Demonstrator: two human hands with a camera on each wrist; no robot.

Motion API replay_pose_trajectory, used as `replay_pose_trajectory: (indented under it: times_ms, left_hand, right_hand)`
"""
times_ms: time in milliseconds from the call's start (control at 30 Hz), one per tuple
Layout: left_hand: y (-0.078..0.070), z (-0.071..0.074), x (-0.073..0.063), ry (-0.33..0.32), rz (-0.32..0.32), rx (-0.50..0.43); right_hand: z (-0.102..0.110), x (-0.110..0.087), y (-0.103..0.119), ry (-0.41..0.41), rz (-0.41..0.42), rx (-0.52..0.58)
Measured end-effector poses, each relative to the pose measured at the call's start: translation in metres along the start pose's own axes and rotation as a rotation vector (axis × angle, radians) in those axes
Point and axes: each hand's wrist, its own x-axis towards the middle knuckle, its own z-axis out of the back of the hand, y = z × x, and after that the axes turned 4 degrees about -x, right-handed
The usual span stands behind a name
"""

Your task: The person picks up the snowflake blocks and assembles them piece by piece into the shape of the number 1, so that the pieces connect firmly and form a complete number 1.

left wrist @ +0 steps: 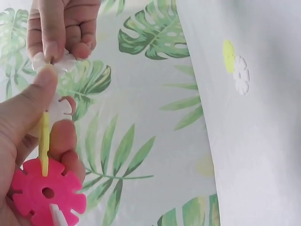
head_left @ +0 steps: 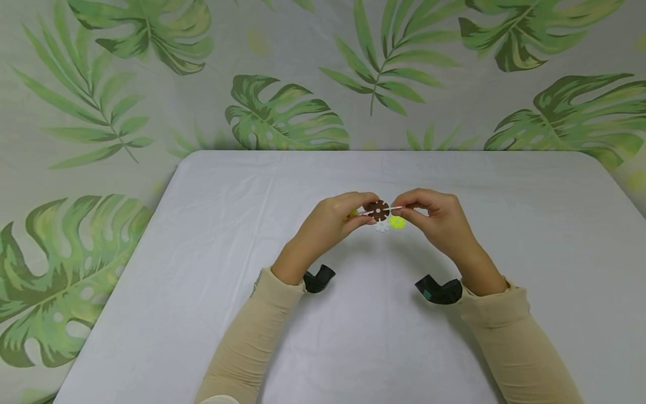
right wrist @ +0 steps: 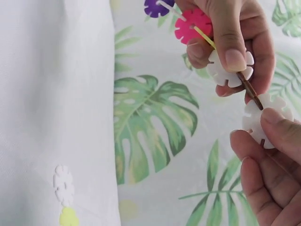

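Note:
My left hand (head_left: 330,219) pinches a chain of notched plastic discs, thumb on a white disc (right wrist: 217,73). Behind that in the chain come a yellow disc (left wrist: 45,132), a pink disc (left wrist: 68,188) and a purple disc (right wrist: 157,8), the last two joined through a white one seen edge-on. At the front end a brown disc (head_left: 379,217) stands between the two hands. My right hand (head_left: 441,216) pinches another white disc (right wrist: 252,120) between thumb and fingers, its edge meeting the brown disc. Both hands are raised above the table.
A loose yellow disc (head_left: 397,223) and a loose white disc (head_left: 382,227) lie side by side on the white-covered table (head_left: 242,224), beyond the hands. Black wrist devices (head_left: 320,279) show at both cuffs. A leaf-patterned cloth (head_left: 287,112) hangs behind the table.

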Motion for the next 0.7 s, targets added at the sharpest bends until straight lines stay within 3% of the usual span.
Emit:
replay_pose_trajectory:
  times_ms: [367,700]
  left_hand:
    - [0.002,0.001,0.001,0.001,0.003,-0.01]
    - [0.001,0.003,0.0,0.015,0.029,0.018]
  right_hand:
    - [0.002,0.002,0.0,0.025,-0.011,0.002]
    - [0.008,0.008,0.028,0.026,0.011,0.014]
